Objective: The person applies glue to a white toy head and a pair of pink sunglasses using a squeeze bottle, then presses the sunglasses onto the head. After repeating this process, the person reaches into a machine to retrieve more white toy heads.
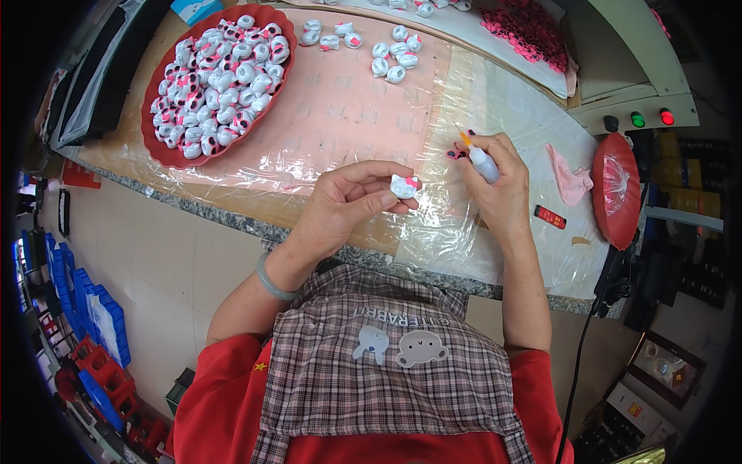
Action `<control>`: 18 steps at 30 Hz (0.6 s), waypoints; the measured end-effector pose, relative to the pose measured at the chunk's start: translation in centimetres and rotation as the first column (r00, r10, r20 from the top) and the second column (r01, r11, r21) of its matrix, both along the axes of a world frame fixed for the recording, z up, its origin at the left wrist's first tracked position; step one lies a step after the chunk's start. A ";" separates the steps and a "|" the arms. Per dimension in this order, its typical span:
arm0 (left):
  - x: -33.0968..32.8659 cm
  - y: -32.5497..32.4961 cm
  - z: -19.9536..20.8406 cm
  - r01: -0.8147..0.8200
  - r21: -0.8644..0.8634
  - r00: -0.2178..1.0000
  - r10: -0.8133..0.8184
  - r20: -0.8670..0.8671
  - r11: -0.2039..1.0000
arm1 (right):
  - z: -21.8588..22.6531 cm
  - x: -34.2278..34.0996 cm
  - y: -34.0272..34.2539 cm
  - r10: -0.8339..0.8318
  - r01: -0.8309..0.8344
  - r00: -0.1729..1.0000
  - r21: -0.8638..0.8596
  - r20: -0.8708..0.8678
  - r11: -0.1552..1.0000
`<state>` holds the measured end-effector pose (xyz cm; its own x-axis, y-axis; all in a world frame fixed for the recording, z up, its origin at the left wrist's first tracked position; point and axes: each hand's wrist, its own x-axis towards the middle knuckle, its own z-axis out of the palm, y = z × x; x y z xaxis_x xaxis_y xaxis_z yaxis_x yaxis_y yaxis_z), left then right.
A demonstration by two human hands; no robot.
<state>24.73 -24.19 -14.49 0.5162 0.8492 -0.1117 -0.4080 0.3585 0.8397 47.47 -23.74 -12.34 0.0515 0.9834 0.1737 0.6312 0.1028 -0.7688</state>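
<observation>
Between the thumb and fingers of my left hand point(340, 203) is a small white cat-head figure point(403, 188) with a pink bow, held above the near part of the table. My right hand point(506, 178) is closed around a small squeeze bottle point(485, 165) with a whitish body and an orange nozzle tilted up to the left. Just beside its fingers lie small pink-and-dark glasses pieces point(454, 155) on the plastic sheet. The right fingertips partly cover these pieces.
A red scalloped tray point(151, 139) heaped with similar white heads stands at the left. Loose heads point(396, 51) sit at the far side. Beyond are a pink pile point(529, 35) and a box with lights point(651, 119). A pink cloth point(570, 176), red lighter point(549, 216) and red dish point(616, 224) lie right.
</observation>
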 end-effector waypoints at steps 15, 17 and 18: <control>-0.2 0.0 0.2 0.032 0.004 0.999 -0.032 0.008 0.999 | 2.7 -0.5 1.8 0.284 -0.268 0.868 -0.097 0.408 0.958; -0.2 0.1 0.3 0.035 0.001 0.999 -0.035 0.008 0.999 | 2.9 -0.3 1.9 0.293 -0.270 0.895 -0.116 0.335 0.956; -0.2 0.1 0.3 0.036 0.000 0.999 -0.036 0.009 0.999 | 3.0 -0.1 1.7 0.249 -0.221 0.961 -0.210 0.118 0.953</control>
